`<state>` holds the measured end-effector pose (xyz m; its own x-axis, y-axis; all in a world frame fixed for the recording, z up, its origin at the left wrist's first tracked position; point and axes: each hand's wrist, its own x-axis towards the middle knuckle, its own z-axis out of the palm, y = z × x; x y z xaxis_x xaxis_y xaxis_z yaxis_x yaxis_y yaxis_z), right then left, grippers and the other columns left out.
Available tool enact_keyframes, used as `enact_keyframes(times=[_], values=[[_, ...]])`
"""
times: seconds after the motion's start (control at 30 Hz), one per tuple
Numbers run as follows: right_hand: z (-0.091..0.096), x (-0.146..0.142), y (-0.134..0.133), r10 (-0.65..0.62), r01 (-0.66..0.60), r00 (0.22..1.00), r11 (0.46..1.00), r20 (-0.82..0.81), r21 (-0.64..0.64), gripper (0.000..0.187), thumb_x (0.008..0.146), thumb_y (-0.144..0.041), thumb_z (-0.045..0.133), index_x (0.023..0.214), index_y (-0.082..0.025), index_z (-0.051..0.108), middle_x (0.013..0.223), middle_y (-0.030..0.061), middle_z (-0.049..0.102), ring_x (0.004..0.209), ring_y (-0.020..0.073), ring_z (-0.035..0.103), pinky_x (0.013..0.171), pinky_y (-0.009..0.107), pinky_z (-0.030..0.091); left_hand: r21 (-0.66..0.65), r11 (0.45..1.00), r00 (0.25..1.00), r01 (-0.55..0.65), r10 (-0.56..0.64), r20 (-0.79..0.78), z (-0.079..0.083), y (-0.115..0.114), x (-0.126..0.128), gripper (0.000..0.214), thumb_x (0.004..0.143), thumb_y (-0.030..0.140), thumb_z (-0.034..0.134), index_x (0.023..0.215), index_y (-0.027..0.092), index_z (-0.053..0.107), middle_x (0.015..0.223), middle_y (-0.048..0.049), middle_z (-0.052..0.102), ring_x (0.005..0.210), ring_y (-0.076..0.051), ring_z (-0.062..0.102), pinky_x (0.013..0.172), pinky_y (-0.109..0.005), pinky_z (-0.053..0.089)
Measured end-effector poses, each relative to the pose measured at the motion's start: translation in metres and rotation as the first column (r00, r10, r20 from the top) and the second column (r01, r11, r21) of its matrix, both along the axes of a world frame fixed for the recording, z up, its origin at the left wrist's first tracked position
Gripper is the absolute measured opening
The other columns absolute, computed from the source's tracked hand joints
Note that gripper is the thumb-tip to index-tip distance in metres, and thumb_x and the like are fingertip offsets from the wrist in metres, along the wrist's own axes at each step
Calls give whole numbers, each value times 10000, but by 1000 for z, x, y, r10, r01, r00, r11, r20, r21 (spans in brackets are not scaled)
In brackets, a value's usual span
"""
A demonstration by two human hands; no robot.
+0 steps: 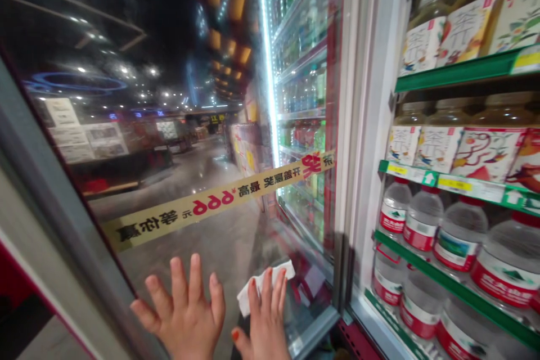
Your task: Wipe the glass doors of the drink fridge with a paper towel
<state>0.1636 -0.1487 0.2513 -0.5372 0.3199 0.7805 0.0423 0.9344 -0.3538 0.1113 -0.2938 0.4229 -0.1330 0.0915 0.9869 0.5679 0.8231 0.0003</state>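
In the lower middle of the head view, my left hand (185, 306) is open, its fingers spread wide in front of the glass door (169, 270), with nothing in it. It looks to be against or very near the pane; contact cannot be told exactly. Just to its right, my right hand (266, 318) holds a white tissue (244, 299) under its outstretched fingers, flat towards the glass. Part of the tissue is hidden behind those fingers. Above both hands, a yellow printed strip (219, 199) with reversed lettering crosses the pane.
The grey door frame (80, 197) slants along the left. At right, an open cooler has green-edged shelves (464, 70) with tea bottles (439, 146) and red-capped water bottles (459, 233). Another lit drink cooler (299, 79) and a shop floor (198, 166) show through or reflect in the glass.
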Motion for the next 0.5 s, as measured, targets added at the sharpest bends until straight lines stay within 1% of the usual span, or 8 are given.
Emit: enact_keyframes(times=[0.07, 0.17, 0.2, 0.27, 0.33, 0.37, 0.43, 0.5], values=[[-4, 0, 13, -140, 133, 988, 985, -59, -106, 885, 1056, -709, 390, 1759, -228, 150, 1826, 210, 80, 1680, 494, 36, 1218, 806, 336, -5, 1000, 1000, -1, 1, 22, -1, 0, 0, 854, 939, 279, 715, 1699, 250, 327, 1821, -97, 220, 1723, -282, 1, 1383, -614, -28], [-10, -7, 30, -378, 327, 922, 877, -86, -353, 810, 1118, -526, 225, 1737, -82, -51, 1797, 309, -2, 1687, 465, 15, 1222, 814, 310, 10, 1000, 999, -7, 6, 48, -5, 2, -1, 868, 938, 296, 718, 1705, 290, 311, 1821, -78, 226, 1723, -298, 14, 1380, -644, -8], [-12, -10, 23, -390, 335, 917, 865, -82, -373, 812, 1118, -514, 203, 1726, -66, -93, 1791, 325, -5, 1687, 466, 20, 1214, 820, 315, 25, 1000, 998, -6, 5, 58, -6, 2, -2, 871, 937, 299, 719, 1705, 311, 308, 1820, -70, 232, 1722, -309, 25, 1375, -666, 4], [-17, -14, -6, -311, 272, 948, 906, -73, -325, 842, 1107, -561, 225, 1735, -93, -84, 1797, 309, 49, 1686, 468, 53, 1197, 805, 359, 52, 999, 997, 2, -6, 76, -8, 3, -3, 872, 934, 301, 721, 1701, 345, 310, 1814, -62, 252, 1719, -337, 46, 1361, -710, 26], [-24, -16, -41, -155, 137, 985, 970, -77, -201, 923, 1065, -697, 278, 1757, -139, 31, 1797, 274, 162, 1677, 488, 101, 1164, 782, 421, 65, 998, 996, 9, -15, 87, -9, 2, -4, 872, 930, 297, 723, 1698, 355, 314, 1808, -63, 267, 1717, -351, 62, 1353, -729, 34], [-28, -16, -51, -108, 95, 991, 983, -78, -160, 949, 1045, -745, 290, 1759, -151, 94, 1786, 265, 218, 1672, 495, 131, 1146, 773, 446, 61, 998, 996, 14, -19, 86, -9, 1, -4, 876, 927, 296, 724, 1699, 351, 313, 1808, -66, 266, 1716, -353, 60, 1353, -731, 31], [-34, -13, -49, -138, 121, 986, 976, -88, -178, 916, 1048, -744, 310, 1747, -162, 201, 1754, 274, 301, 1653, 498, 220, 1114, 765, 477, 42, 999, 996, 24, -27, 84, -9, -1, -5, 891, 919, 296, 728, 1702, 351, 306, 1812, -67, 255, 1717, -358, 46, 1351, -736, 19], [-36, -9, -25, -237, 211, 969, 937, -64, -279, 781, 1078, -656, 413, 1710, -206, 320, 1728, 248, 371, 1610, 455, 352, 1155, 732, 465, 30, 999, 996, 32, -34, 88, -9, -2, -5, 908, 910, 290, 733, 1704, 360, 298, 1817, -66, 242, 1716, -366, 38, 1346, -746, 16]])
